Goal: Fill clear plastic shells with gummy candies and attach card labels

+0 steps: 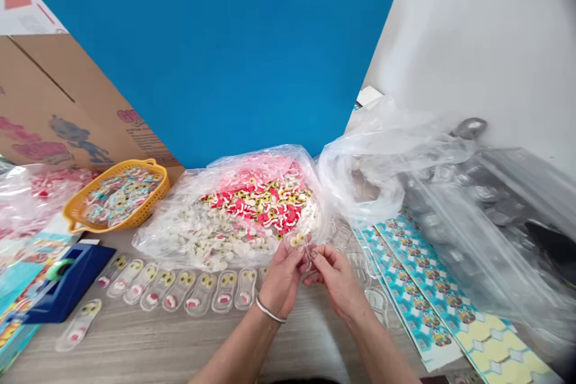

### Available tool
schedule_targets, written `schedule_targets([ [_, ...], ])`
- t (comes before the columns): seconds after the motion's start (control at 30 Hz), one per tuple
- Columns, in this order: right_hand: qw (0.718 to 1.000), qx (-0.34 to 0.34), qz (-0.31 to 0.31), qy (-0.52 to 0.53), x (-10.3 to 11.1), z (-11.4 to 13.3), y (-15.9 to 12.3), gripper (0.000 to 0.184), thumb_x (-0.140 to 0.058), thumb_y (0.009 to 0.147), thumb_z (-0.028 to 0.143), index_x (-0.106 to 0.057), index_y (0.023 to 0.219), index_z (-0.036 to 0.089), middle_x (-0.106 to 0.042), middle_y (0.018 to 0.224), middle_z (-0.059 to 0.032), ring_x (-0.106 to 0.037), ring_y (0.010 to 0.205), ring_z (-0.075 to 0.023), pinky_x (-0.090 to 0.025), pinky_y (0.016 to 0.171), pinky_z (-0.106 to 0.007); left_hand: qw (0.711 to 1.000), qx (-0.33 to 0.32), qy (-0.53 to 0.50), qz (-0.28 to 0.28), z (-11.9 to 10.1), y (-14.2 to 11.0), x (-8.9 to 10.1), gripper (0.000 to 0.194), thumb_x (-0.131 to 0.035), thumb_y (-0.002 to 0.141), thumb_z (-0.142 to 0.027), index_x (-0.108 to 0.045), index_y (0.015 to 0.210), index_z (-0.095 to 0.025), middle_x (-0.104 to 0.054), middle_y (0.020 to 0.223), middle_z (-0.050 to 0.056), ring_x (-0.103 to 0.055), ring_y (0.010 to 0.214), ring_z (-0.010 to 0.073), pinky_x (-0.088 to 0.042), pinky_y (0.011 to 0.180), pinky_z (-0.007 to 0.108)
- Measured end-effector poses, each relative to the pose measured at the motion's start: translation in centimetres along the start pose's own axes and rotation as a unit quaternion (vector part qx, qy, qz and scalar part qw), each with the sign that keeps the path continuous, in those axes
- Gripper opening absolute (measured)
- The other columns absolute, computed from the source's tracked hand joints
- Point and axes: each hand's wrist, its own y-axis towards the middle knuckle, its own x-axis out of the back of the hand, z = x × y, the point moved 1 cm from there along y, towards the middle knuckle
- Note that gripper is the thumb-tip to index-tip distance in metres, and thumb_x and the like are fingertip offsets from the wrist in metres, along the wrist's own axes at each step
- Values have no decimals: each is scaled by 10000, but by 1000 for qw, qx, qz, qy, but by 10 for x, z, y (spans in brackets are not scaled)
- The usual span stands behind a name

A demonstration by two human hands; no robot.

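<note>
left hand (281,279) and right hand (337,282) fingers pinch narrowly on a clear blister (300,249); a plastic bag (234,216) lies behind, filled blisters (200,293) in a row beside.

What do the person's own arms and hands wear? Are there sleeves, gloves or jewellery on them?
The left forearm and the right forearm are bare, with no sleeves in view. The left hand and the right hand wear no gloves. A thin, smooth silver metal bangle circles the left wrist; the right wrist shows no band.
</note>
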Motion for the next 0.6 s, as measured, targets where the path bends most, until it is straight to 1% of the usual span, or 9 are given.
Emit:
schedule_targets([
  [0.1,995,29,-17,-94,0,-5,-3,319,-695,777,508,-628,757,197,-645,703,-12,-627,632,-171,-549,535,-288,1000,-1,-4,-26,-5,-4,8,326,-807,722,-279,-685,1011,-187,-707,1105,90,-667,935,194,-502,752,270],
  [0.2,983,49,-24,-177,-1,-9,-8,275,-643,819,472,-613,753,206,-636,681,-11,-627,624,-173,-536,523,-277,998,-13,-7,-60,-14,-12,17,343,-837,676,-262,-689,976,-184,-715,1086,87,-683,984,221,-514,818,294],
  [0.27,978,43,-12,-202,-4,-11,-12,265,-621,825,460,-597,736,212,-622,653,-6,-621,604,-172,-528,518,-277,996,-22,0,-91,-22,-21,30,353,-850,651,-249,-684,957,-189,-719,1040,72,-692,959,217,-527,811,299],
  [0.33,975,33,8,-218,-5,-14,-17,264,-622,813,469,-603,742,215,-631,655,-13,-627,608,-181,-534,534,-289,990,-41,25,-133,-33,-33,52,346,-856,637,-255,-677,925,-187,-721,946,57,-698,889,199,-534,763,285],
  [0.37,974,26,17,-226,-4,-16,-20,270,-629,802,482,-615,757,216,-645,666,-21,-635,619,-190,-541,549,-299,984,-58,53,-160,-41,-41,67,348,-857,632,-271,-676,915,-183,-717,893,50,-696,841,188,-532,733,275],
  [0.43,969,11,28,-246,-1,-21,-24,305,-650,772,520,-644,800,217,-676,698,-41,-653,650,-211,-560,586,-323,960,-99,124,-231,-62,-62,106,384,-859,609,-315,-680,917,-172,-710,824,44,-680,747,168,-519,681,265],
  [0.5,963,-10,29,-269,5,-27,-26,356,-659,749,564,-662,831,218,-698,729,-63,-667,669,-225,-577,628,-345,919,-135,189,-317,-89,-90,152,439,-866,565,-328,-676,925,-162,-707,789,40,-657,686,155,-496,636,253],
  [0.6,955,-38,49,-289,10,-39,-26,421,-655,712,631,-675,827,226,-715,774,-86,-680,700,-243,-588,653,-360,853,-162,234,-437,-128,-136,220,469,-880,502,-271,-630,885,-166,-667,677,-4,-601,596,131,-443,561,227],
])
